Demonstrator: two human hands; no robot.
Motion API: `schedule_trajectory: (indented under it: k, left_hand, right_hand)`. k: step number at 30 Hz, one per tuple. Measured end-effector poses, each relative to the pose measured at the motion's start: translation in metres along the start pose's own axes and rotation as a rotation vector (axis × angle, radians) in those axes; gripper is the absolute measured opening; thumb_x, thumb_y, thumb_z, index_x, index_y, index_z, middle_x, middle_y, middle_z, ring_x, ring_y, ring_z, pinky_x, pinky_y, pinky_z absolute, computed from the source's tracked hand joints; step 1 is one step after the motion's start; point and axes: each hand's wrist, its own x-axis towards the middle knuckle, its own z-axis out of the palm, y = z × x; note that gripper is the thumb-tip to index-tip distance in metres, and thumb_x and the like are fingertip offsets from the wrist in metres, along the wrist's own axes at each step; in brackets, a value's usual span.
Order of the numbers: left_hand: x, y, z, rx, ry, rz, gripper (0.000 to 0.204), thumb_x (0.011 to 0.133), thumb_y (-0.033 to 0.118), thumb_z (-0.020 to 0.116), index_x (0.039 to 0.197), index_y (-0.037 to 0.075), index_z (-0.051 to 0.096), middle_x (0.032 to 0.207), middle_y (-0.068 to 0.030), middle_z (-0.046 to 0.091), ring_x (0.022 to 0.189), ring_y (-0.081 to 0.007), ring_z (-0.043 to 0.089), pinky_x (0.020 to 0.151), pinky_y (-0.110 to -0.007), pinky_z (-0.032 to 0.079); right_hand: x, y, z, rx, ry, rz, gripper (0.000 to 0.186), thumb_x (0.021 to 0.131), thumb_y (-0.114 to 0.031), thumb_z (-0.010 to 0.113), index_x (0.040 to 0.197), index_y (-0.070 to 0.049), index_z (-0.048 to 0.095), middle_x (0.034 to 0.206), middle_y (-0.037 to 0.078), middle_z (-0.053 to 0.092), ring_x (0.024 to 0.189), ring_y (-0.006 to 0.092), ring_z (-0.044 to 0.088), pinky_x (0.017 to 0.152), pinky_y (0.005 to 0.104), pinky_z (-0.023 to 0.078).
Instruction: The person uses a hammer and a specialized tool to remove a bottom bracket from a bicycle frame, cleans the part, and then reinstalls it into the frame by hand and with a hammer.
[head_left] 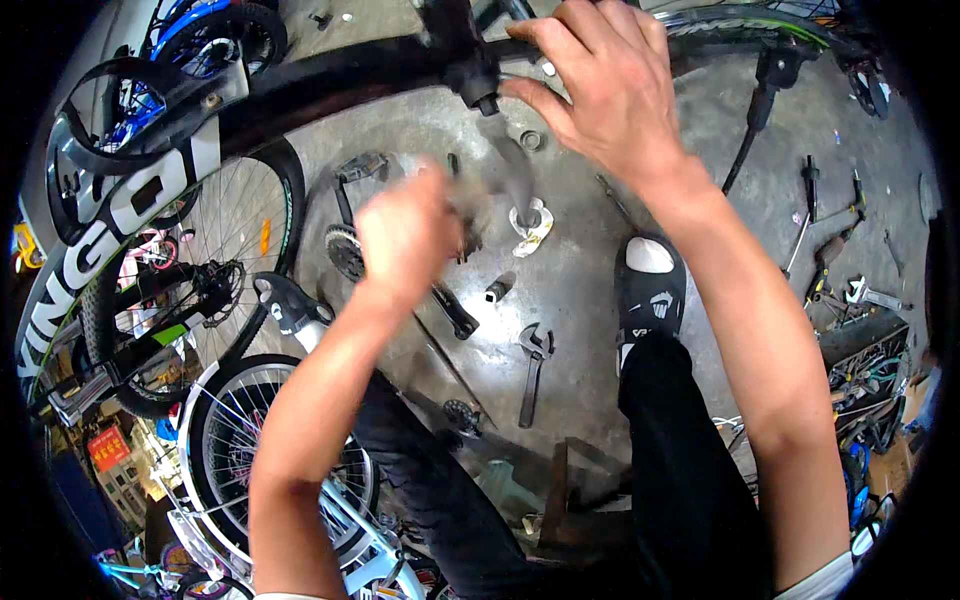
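Note:
A black bike frame (330, 90) crosses the upper part of the view, with its bottom bracket (480, 85) near the middle. My right hand (615, 95) is beside the bottom bracket, thumb and forefinger apart, the thumb tip close to or touching it. Below the frame, my left hand (410, 230) is closed and smeared by motion. From its fist a blurred grey tool (515, 170) reaches right, just under the bracket; its outline is hammer-like, but its kind is unclear. A crank arm (455, 312) lies below the left hand.
On the concrete floor are an adjustable wrench (530, 375), a socket-like metal cylinder (498, 287), a ring (531, 140) and a crumpled white wrapper (531, 230). Several tools lie at right by a dark tray (865, 335). Bike wheels (235, 450) crowd the left. My shoe (650, 285) stands near centre.

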Motion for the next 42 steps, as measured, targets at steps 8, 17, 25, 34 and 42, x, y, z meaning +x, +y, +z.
schedule_trajectory:
  k: [8, 17, 25, 34, 42]
  left_hand:
    - [-0.062, 0.065, 0.010, -0.253, -0.183, 0.051, 0.026, 0.066, 0.013, 0.070, 0.084, 0.010, 0.052, 0.071, -0.0094, 0.057, 0.067, -0.0321, 0.063, 0.056, -0.046, 0.048]
    - [-0.168, 0.142, 0.035, -0.554, -0.779, -0.539, 0.030, 0.081, 0.030, 0.073, 0.099, 0.009, 0.058, 0.079, -0.0172, 0.069, 0.078, -0.0412, 0.067, 0.065, -0.053, 0.051]
    - [-0.269, 0.190, 0.076, -0.507, -0.854, -0.820, 0.041, 0.089, 0.045, 0.067, 0.101, 0.008, 0.057, 0.083, -0.0235, 0.071, 0.079, -0.0448, 0.069, 0.069, -0.055, 0.055]
    - [-0.327, 0.193, 0.101, -0.609, -1.098, -0.909, 0.037, 0.097, 0.038, 0.056, 0.121, 0.010, 0.053, 0.106, -0.0127, 0.062, 0.097, -0.0314, 0.060, 0.087, -0.042, 0.050]
    - [-0.347, 0.188, 0.127, -0.680, -1.272, -0.957, 0.029, 0.103, 0.025, 0.047, 0.128, 0.010, 0.053, 0.111, -0.0051, 0.056, 0.100, -0.0192, 0.055, 0.089, -0.032, 0.048]
  right_hand:
    - [-0.018, 0.010, 0.015, -0.042, 0.123, -0.053, 0.037, 0.071, -0.026, 0.082, 0.102, -0.014, 0.065, 0.103, 0.002, 0.063, 0.098, 0.0235, 0.058, 0.086, 0.0399, 0.044]
    - [-0.018, -0.001, 0.006, -0.008, 0.216, -0.127, 0.035, 0.075, -0.023, 0.079, 0.105, -0.011, 0.065, 0.102, 0.005, 0.061, 0.098, 0.0256, 0.057, 0.084, 0.0388, 0.046]
    - [-0.041, -0.053, 0.039, 0.761, -0.220, 0.979, 0.045, 0.083, -0.043, 0.076, 0.100, -0.002, 0.066, 0.077, 0.011, 0.068, 0.065, 0.0254, 0.066, 0.063, 0.0385, 0.052]
    - [-0.033, -0.056, 0.053, 0.783, -0.151, 0.950, 0.045, 0.084, -0.043, 0.071, 0.088, 0.002, 0.068, 0.070, 0.016, 0.067, 0.066, 0.0311, 0.068, 0.064, 0.0391, 0.052]
    - [-0.033, -0.065, 0.068, 0.884, -0.156, 0.976, 0.043, 0.089, -0.040, 0.065, 0.087, 0.003, 0.065, 0.068, 0.018, 0.064, 0.064, 0.0269, 0.066, 0.061, 0.0382, 0.051]
